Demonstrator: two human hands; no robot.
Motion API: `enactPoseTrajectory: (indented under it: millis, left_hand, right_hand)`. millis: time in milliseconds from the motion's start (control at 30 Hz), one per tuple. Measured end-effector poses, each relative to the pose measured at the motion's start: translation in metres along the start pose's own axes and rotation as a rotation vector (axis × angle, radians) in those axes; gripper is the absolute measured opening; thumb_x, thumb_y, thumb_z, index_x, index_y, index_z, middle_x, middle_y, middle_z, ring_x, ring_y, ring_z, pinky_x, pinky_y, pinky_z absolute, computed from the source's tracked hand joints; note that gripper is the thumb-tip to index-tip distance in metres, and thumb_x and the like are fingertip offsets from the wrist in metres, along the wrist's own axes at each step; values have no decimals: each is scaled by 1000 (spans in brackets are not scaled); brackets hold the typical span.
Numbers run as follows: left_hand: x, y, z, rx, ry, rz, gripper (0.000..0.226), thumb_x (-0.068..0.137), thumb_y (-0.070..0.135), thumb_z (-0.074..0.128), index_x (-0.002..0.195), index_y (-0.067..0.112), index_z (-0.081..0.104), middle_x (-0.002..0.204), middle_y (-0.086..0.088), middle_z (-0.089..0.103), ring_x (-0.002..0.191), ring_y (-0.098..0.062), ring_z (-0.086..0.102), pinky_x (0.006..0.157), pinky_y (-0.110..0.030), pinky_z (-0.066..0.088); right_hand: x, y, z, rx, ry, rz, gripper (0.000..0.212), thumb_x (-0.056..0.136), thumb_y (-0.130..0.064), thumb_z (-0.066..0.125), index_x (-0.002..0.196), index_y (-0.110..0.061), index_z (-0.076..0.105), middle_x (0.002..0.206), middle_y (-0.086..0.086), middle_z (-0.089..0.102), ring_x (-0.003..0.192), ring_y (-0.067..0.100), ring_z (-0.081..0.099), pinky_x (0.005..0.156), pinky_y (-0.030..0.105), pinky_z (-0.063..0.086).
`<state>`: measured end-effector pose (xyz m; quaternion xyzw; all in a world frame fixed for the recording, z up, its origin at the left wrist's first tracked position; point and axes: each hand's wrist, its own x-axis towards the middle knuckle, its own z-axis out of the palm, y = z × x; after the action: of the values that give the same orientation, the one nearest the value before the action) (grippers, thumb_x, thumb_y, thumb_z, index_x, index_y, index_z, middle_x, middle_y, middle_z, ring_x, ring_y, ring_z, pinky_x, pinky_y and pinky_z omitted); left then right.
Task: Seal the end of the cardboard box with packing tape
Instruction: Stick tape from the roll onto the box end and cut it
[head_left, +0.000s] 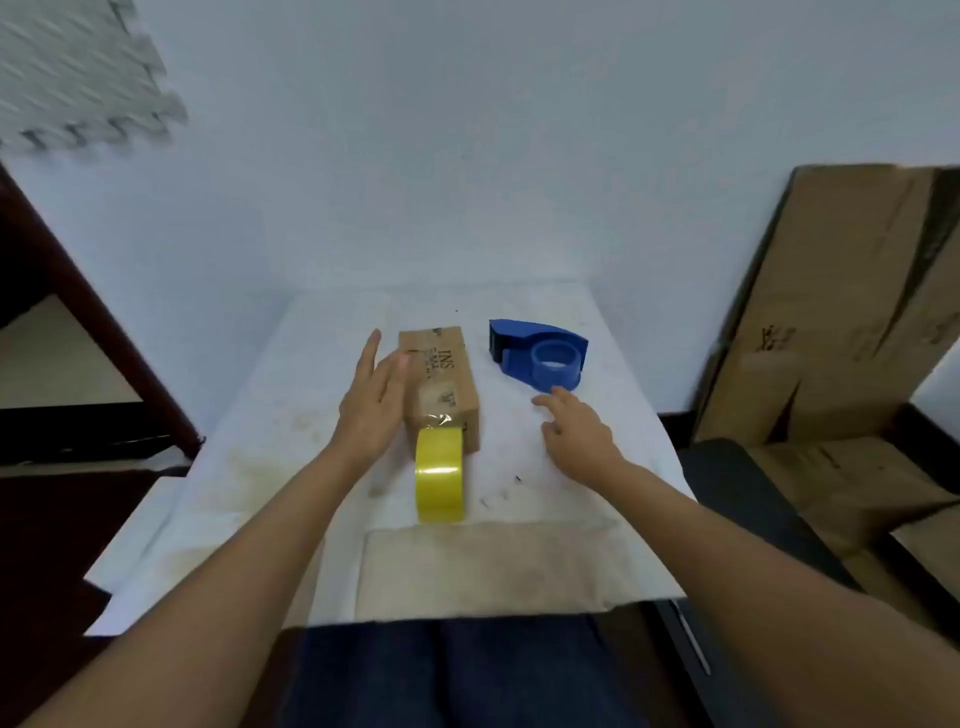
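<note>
- A small brown cardboard box (440, 383) with black printed lettering is seen lying lengthwise at the middle of a white, stained counter (291, 415).
- A yellow roll of packing tape (439, 474) is stood on edge at 6 o'clock of the box, touching its near end; a clear strip of tape is stuck over that end.
- The left hand (371, 405) is held flat, fingers straight and together, against the box's side at 9 o'clock; nothing is gripped.
- The right hand (576, 431) is hovering at 3 o'clock of the box, fingers loosely spread and empty, just beside a blue plastic tape dispenser (540, 351) lying at 2 o'clock.
- The box is judged light and fairly stiff, so it would likely slide on the counter unless steadied at its long sides.
- The tape is judged sticky and thin; the roll would best be held by its rim.
- Flattened brown cartons (841, 312) are leaned against the wall far at 3 o'clock.
</note>
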<state>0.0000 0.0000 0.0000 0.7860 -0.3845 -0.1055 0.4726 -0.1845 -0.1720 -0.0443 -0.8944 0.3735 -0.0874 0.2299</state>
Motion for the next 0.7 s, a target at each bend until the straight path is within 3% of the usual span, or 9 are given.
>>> enactPoseTrajectory:
  millis: [100, 233, 433, 533, 633, 700]
  left_hand:
    - [-24, 15, -1, 4, -1, -59, 51, 102, 51, 27, 141, 25, 47, 164, 16, 7, 144, -11, 30, 117, -39, 24]
    - [-52, 29, 0, -35, -21, -54, 50, 102, 47, 30, 142, 22, 46, 164, 15, 7, 141, -9, 32, 106, -25, 25]
    - [-73, 28, 8, -96, -23, -126, 45, 102, 41, 39, 142, 22, 46, 162, 10, 14, 142, -10, 32, 109, -25, 26]
    - [-71, 26, 14, -175, 16, -238, 41, 100, 40, 45, 135, 21, 50, 148, 0, 32, 113, -9, 51, 100, -26, 36]
    - [-64, 21, 15, -238, 61, -360, 40, 92, 47, 56, 125, 26, 47, 132, -4, 39, 100, -14, 55, 88, -30, 43]
    - [-58, 17, 13, -294, 6, -423, 47, 87, 53, 60, 123, 29, 42, 126, -4, 46, 104, -21, 58, 86, -33, 48]
  right_hand:
    - [-22, 9, -4, -63, -124, 17, 60, 90, -2, 43, 145, -24, 40, 160, 2, 24, 141, 28, 30, 114, 42, 30]
    - [-46, 21, -4, -117, -81, 1, 63, 84, 3, 46, 140, -26, 50, 150, 1, 37, 133, 28, 38, 105, 37, 37]
    - [-53, 34, 0, -53, 70, 2, 25, 94, -21, 55, 116, -17, 65, 115, 7, 55, 108, 24, 52, 93, 30, 43]
    - [-50, 27, 3, -47, 95, 3, 23, 96, -26, 53, 114, -15, 63, 110, 4, 59, 99, 19, 54, 84, 27, 44]
    - [-48, 4, 2, 287, 157, 51, 22, 96, -25, 55, 114, -14, 63, 100, 1, 63, 88, 15, 56, 72, 16, 42]
    - [-46, -16, 0, 703, 161, 122, 22, 97, -22, 55, 116, -14, 63, 100, 2, 67, 90, 18, 62, 79, 19, 48]
